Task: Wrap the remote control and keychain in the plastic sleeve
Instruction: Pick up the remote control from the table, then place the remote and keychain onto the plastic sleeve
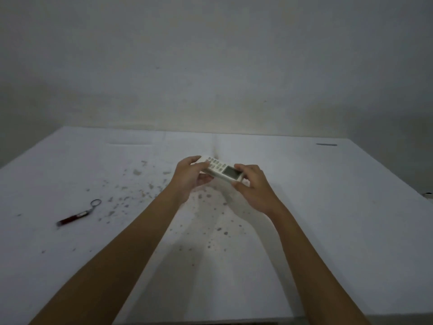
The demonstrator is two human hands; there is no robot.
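Note:
A white remote control (221, 170) with grey buttons and a small screen is held above the middle of the table, face up. My left hand (189, 178) grips its button end and my right hand (253, 187) grips its screen end. A dark red keychain (77, 214) with a metal ring lies on the table far to the left, well away from both hands. I cannot make out a plastic sleeve; if one is around the remote, it is too clear to tell.
The white table (328, 231) is speckled with grey stains around its middle. A thin dark strip (326, 144) lies near the far right edge. A small object (428, 194) shows at the right border. A grey wall stands behind.

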